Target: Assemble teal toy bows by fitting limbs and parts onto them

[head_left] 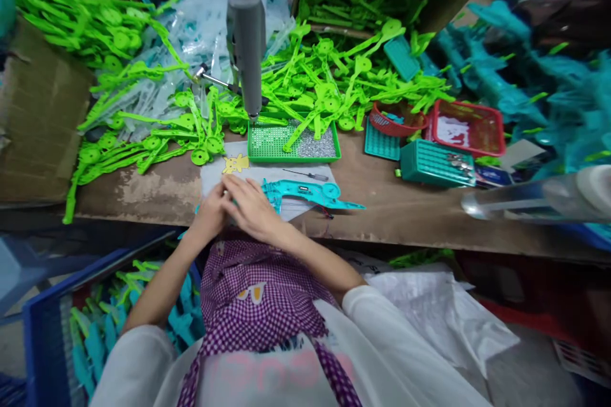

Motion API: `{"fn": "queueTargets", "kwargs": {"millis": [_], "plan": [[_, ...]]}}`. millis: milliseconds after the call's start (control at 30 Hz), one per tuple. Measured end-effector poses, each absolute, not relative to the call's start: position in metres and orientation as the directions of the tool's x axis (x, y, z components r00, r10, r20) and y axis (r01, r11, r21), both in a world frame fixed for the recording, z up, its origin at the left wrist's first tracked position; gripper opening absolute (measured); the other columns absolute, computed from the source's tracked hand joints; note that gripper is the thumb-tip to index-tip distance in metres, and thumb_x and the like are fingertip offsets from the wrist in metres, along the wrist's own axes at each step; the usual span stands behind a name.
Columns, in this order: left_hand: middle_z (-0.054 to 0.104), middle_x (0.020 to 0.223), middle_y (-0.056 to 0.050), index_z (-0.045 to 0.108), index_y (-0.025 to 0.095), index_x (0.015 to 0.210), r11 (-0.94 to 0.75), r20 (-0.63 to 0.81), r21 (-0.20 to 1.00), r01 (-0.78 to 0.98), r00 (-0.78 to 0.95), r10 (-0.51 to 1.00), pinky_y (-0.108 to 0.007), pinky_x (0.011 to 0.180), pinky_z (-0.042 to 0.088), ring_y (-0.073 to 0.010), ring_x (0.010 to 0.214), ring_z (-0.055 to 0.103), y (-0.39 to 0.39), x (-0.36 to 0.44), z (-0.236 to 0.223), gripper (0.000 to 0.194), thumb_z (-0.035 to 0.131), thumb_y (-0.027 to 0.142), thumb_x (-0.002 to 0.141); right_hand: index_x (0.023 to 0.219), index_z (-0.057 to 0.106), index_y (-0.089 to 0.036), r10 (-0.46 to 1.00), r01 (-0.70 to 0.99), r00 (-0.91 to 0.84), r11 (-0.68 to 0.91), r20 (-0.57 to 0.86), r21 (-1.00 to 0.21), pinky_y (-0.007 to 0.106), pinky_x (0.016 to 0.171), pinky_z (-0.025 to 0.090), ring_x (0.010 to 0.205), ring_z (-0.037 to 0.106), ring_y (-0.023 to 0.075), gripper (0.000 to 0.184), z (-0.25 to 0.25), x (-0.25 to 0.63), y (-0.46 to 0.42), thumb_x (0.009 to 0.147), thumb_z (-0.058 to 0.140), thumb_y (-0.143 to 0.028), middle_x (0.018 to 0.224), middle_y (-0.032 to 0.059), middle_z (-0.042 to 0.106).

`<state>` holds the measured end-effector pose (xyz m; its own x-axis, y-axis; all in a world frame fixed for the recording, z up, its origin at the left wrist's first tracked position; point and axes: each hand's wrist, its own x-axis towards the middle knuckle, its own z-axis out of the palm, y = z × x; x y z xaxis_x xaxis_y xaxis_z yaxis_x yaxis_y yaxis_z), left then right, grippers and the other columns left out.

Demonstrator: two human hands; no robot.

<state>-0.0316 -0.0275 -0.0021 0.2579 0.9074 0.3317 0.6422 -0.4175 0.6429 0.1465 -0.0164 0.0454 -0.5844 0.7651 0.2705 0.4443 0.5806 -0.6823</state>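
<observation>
Hanging from the upper centre of the frame, a grey power driver [247,44] points down at the green tray [294,159], which holds small metal bits. Bright green parts [329,102] pile up behind it, and some lie across its rim. Between the tray and the turquoise part [305,191] lies a thin screwdriver [317,176] on a pale sheet [210,172]. Right of centre on the counter [157,197] stand a red basket [386,125], a red tub [500,133] and a teal basket [420,166].

The turquoise part lies mid-frame near the counter's front edge, long and curved, with a round lobe and a pointed tip toward the right. A small metallic piece sits in its middle.

My left hand [212,210] and my right hand [252,208] are close together over its left end, fingers bent and overlapping. They cover that end, so I cannot tell whether either is pinching anything. A clear cylinder [539,198] at the right edge is blurred and cut off.
</observation>
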Motion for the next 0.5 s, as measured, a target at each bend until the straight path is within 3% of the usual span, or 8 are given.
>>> {"fn": "queueTargets", "kwargs": {"millis": [67,133,233,300,400,500], "plan": [[0.065,0.102,-0.009,0.060,0.019,0.100,-0.219,0.259,0.829,0.515,-0.006,0.966,-0.034,0.079,0.057,-0.0195,0.090,0.066,-0.012,-0.033,-0.011,0.015,0.051,0.029,0.093,0.143,0.046,-0.011,0.840,0.548,-0.503,0.492,0.205,-0.676,0.043,0.119,0.033,0.139,0.046,0.0206,0.053,0.029,0.153,-0.007,0.102,0.030,-0.040,0.147,0.0147,0.052],[0.064,0.107,-0.007,0.056,0.020,0.094,-0.120,0.170,0.963,0.243,-0.196,0.966,-0.027,0.070,0.058,-0.0146,0.082,0.068,-0.001,-0.036,-0.011,0.019,0.057,0.039,0.092,0.144,0.045,-0.013,0.888,0.655,-0.426,0.436,0.175,-0.617,0.048,0.120,0.030,0.141,0.043,0.0232,0.053,0.013,0.167,-0.002,0.101,0.032,-0.041,0.148,0.0147,0.050],[0.068,0.103,-0.004,0.052,0.022,0.091,-0.097,0.065,0.988,-0.123,-0.244,0.967,-0.022,0.066,0.057,-0.0125,0.079,0.070,0.000,-0.033,0.003,0.030,0.069,0.046,0.084,0.144,0.045,-0.012,0.907,0.757,-0.411,0.393,0.088,-0.521,0.054,0.121,0.025,0.141,0.043,0.0283,0.057,-0.007,0.182,0.003,0.098,0.040,-0.045,0.150,0.0160,0.048],[0.070,0.086,0.000,0.052,0.023,0.092,-0.145,0.091,0.968,-0.206,-0.251,0.964,-0.021,0.066,0.057,-0.0120,0.076,0.070,-0.008,-0.027,0.017,0.028,0.070,0.043,0.085,0.143,0.047,-0.012,0.909,0.774,-0.415,0.372,0.032,-0.513,0.054,0.121,0.025,0.140,0.044,0.0284,0.057,-0.016,0.185,0.006,0.098,0.041,-0.046,0.148,0.0158,0.050],[0.071,0.082,0.001,0.057,0.024,0.097,-0.327,0.316,0.945,0.012,-0.288,0.904,-0.026,0.072,0.058,-0.0128,0.077,0.071,-0.031,-0.024,0.032,0.012,0.064,0.032,0.091,0.144,0.047,-0.014,0.914,0.746,-0.405,0.338,0.012,-0.574,0.055,0.121,0.024,0.143,0.040,0.0286,0.057,-0.013,0.190,0.005,0.098,0.041,-0.047,0.150,0.0158,0.047],[0.074,0.095,-0.004,0.067,0.024,0.102,-0.431,0.492,0.780,0.454,-0.018,0.870,-0.032,0.087,0.058,-0.0168,0.092,0.071,-0.059,-0.024,0.032,0.013,0.063,0.019,0.090,0.148,0.040,-0.019,0.907,0.609,-0.401,0.366,0.125,-0.703,0.057,0.121,0.022,0.147,0.034,0.0266,0.058,0.017,0.203,-0.007,0.097,0.044,-0.046,0.153,0.0139,0.044]]}}
